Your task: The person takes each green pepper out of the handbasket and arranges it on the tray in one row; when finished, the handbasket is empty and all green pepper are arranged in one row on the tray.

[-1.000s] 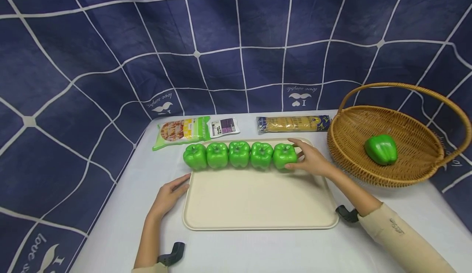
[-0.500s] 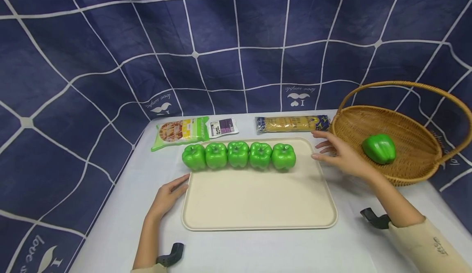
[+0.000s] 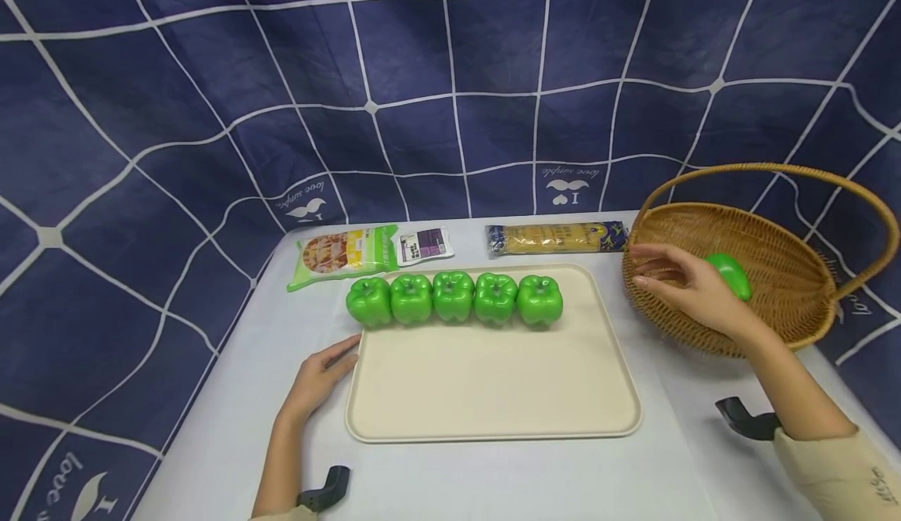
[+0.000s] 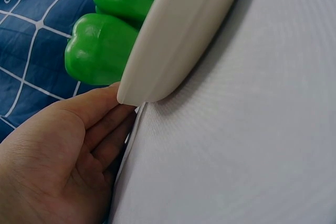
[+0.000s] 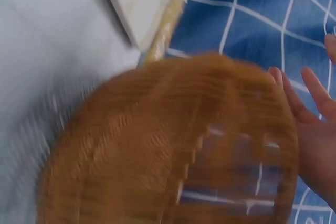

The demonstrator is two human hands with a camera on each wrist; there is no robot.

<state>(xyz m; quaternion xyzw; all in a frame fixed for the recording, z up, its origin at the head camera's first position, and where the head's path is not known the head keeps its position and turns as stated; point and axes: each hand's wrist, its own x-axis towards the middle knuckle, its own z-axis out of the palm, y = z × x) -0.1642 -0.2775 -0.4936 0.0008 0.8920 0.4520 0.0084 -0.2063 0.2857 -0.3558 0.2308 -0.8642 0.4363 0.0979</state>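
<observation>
My left hand (image 3: 317, 380) rests at the left side of the cream tray (image 3: 493, 384), its fingertips right at the rim. In the left wrist view its fingers (image 4: 97, 103) reach the tray's edge just below a green bell pepper (image 4: 100, 48). Several green bell peppers (image 3: 454, 296) stand in a tight row along the tray's far side. My right hand (image 3: 693, 286) is over the near left part of the wicker basket (image 3: 781, 294), fingers spread and holding nothing. Inside the basket lies one more bell pepper (image 3: 732, 275), partly hidden behind that hand.
Behind the tray lie a green food packet (image 3: 345, 255), a small white and purple pouch (image 3: 425, 246) and a pack of spaghetti (image 3: 556, 237). The basket's tall handle (image 3: 767, 167) arches over it. A blue checked cloth (image 3: 493, 130) hangs behind the white table (image 3: 450, 482).
My right hand has let go of the rightmost bell pepper in the row and moved right, from the tray to over the basket. My left hand stays at the tray's left side.
</observation>
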